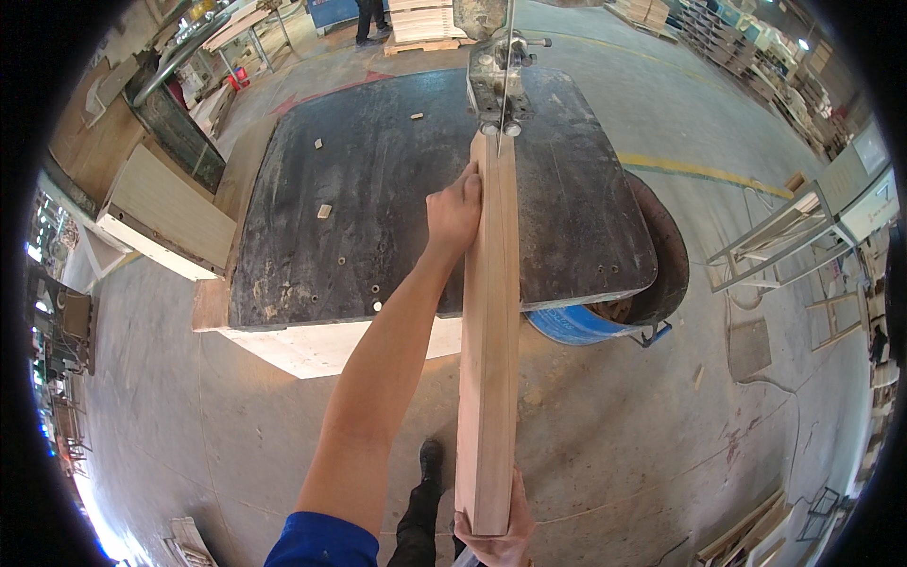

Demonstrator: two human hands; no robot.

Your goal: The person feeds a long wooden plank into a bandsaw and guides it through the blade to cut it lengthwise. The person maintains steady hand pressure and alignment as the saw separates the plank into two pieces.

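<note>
A long, pale wooden beam lies lengthwise on the dark table of a band saw, its near end jutting out past the table's front edge. The far end meets the thin upright saw blade under the metal blade guide. My left hand, fingers curled, presses against the beam's left side a short way before the blade. At the near end, low in the view, my right hand wraps the beam from beneath and along its right side; part of that hand is hidden by the wood.
Small wood offcuts are scattered on the table's left half. Beside the table's right edge stands a blue drum holding scraps. A wooden box-like structure adjoins the left side. A metal frame stand is at right, with a cable on the floor.
</note>
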